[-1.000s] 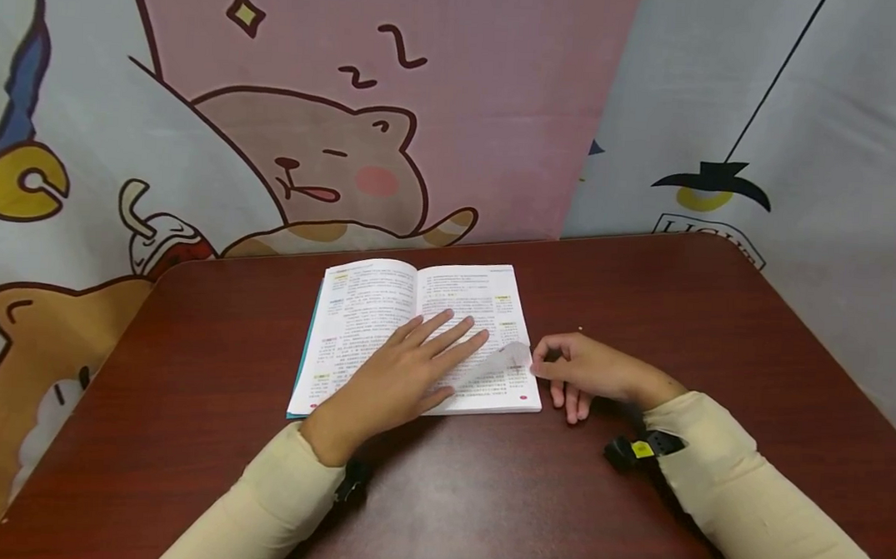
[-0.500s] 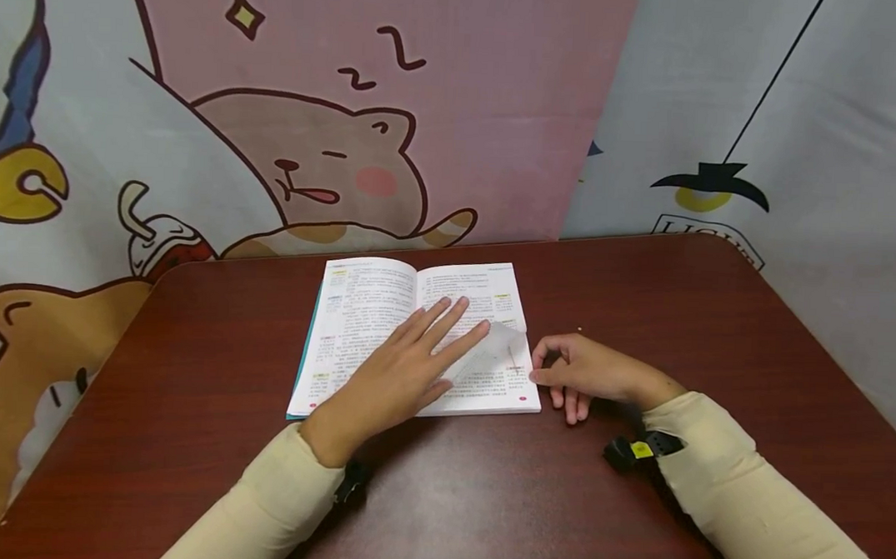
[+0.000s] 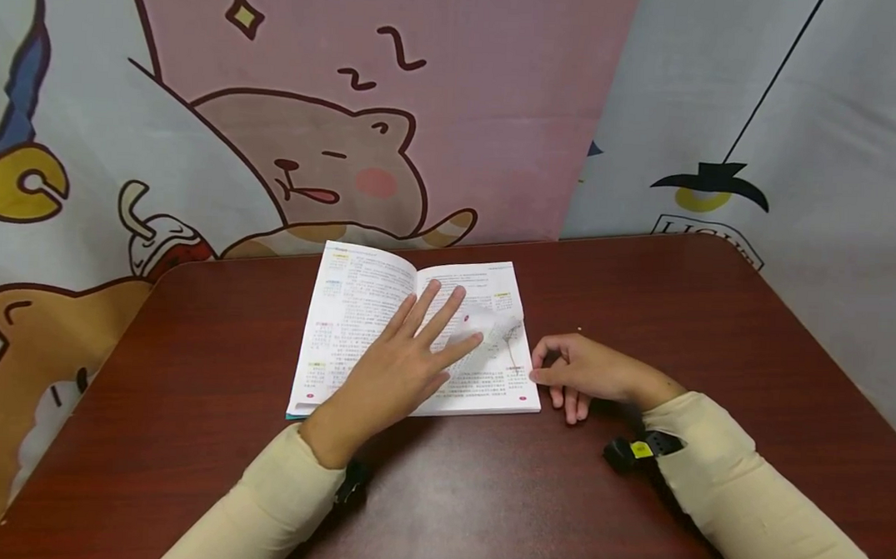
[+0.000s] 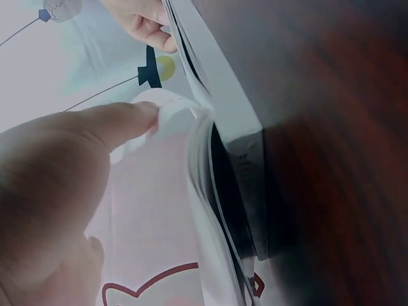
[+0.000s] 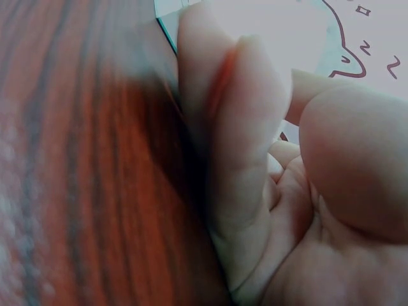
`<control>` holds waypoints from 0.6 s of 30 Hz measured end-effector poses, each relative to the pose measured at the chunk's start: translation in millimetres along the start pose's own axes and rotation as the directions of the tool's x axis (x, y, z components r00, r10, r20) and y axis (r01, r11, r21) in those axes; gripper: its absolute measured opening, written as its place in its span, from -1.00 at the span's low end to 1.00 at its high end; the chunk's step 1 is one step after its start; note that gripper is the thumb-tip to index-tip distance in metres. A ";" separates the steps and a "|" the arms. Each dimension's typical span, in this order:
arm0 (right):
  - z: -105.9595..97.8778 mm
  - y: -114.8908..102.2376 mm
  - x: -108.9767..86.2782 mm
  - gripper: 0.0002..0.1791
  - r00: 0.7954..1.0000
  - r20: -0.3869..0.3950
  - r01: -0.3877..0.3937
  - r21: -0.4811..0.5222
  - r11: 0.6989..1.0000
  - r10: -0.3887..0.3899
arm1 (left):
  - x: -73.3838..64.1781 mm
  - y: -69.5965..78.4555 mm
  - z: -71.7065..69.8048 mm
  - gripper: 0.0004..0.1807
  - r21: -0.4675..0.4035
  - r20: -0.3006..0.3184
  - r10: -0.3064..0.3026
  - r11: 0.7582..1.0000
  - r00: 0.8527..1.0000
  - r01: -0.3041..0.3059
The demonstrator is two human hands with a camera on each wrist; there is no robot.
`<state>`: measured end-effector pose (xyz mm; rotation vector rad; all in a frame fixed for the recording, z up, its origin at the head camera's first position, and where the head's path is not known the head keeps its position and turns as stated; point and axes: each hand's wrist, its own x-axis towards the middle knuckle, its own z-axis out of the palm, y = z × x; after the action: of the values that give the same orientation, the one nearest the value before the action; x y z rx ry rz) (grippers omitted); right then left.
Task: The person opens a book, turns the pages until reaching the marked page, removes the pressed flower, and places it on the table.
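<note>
An open book (image 3: 373, 276) with printed text lies on the table. Over its middle my left hand (image 3: 403, 357) spreads its fingers, nearly straight. In the left wrist view the thumb (image 4: 137, 121) of that hand touches a curled page (image 4: 172, 105) rising beside the stack of pages. A lifted, bent page (image 3: 491, 331) shows past the fingertips in the head view. My right hand (image 3: 587, 369) rests at the book's right edge, its thumb and curled index finger pinching that edge. In the right wrist view its fingers (image 5: 245, 140) stand close by the table.
The brown wooden table (image 3: 438, 496) has its far edge just behind the book. A cloth backdrop (image 3: 500, 107) with cartoon drawings hangs beyond it. A black wrist camera (image 3: 624, 454) sits under the right wrist.
The left-hand pages have risen at their outer side. My left fingers have spread and shifted slightly left, while the bent page bulges higher. My right hand stays nearly still.
</note>
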<state>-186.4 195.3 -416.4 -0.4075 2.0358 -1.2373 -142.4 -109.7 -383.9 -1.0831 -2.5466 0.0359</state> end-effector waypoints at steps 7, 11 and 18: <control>0.5 -1.3 -0.1 -0.76 1.000 -0.008 -0.006 0.015 1.000 0.006 | -0.4 -1.6 1.0 -0.41 0.040 0.021 -0.018 0.999 1.000 0.017; 0.2 -1.6 -0.4 -0.75 1.000 -0.007 -0.005 0.010 1.000 0.005 | -1.5 -1.0 1.8 -0.45 0.013 0.040 0.017 1.000 0.999 -0.018; 0.1 -0.2 0.5 -0.74 1.000 -0.003 -0.005 0.010 1.000 0.006 | -3.6 1.3 1.3 -0.28 -0.005 0.116 0.045 0.999 0.992 -0.045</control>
<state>-186.8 194.8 -416.5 -0.3954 2.0316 -1.2447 -139.6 -111.1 -386.6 -1.1714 -2.6251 0.1108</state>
